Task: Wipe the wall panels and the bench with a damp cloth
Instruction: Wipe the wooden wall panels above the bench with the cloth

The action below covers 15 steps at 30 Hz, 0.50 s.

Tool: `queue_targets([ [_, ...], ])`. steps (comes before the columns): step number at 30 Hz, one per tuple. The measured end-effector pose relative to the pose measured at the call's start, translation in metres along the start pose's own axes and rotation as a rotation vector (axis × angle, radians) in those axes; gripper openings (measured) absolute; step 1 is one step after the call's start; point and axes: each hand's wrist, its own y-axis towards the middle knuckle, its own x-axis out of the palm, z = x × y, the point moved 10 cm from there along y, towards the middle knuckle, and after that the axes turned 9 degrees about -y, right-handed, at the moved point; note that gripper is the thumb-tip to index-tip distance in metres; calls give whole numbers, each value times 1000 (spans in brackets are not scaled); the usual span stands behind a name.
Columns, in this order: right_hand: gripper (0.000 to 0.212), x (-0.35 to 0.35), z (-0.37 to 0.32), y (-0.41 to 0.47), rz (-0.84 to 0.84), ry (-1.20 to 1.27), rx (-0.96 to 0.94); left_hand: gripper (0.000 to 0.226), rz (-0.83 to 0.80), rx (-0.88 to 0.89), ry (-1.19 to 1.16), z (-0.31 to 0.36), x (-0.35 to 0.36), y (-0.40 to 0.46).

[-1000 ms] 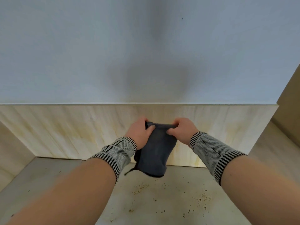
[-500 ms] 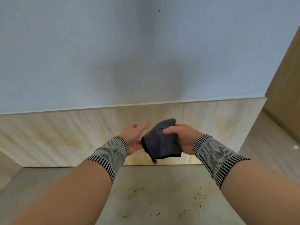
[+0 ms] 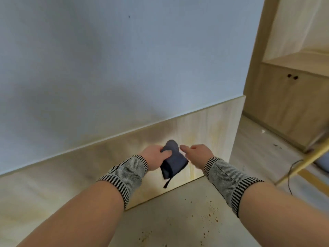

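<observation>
Cloth (image 3: 173, 160) in left hand (image 3: 155, 156)

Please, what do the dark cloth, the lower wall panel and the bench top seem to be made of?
The cloth looks like soft grey-blue woven fabric: it folds and droops.
The wall panel looks like pale wood or wood-look laminate, matte, with vertical grain and yellowish streaks.
The bench seems similar, smooth and pale, dotted with brown specks; blur leaves it uncertain.

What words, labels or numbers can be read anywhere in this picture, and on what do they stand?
None: no text shows on the cloth, the wristbands, the wall panel, the bench or the cabinet.
</observation>
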Motion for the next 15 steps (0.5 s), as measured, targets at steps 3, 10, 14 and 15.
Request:
queue_targets([
  [3, 30, 33, 12, -12, -159, 506, 153, 21, -96, -3, -177, 8, 24, 18],
  [10, 32, 7, 48, 16, 119, 676, 223, 18, -171, 92, -173, 41, 56, 49],
  [14, 59, -28, 52, 41, 348, 564, 187, 37, 117, 453, 482, 96, 33, 77],
  [15, 62, -40, 53, 47, 392, 527, 180, 42, 186, 536, 626, 108, 28, 83],
])
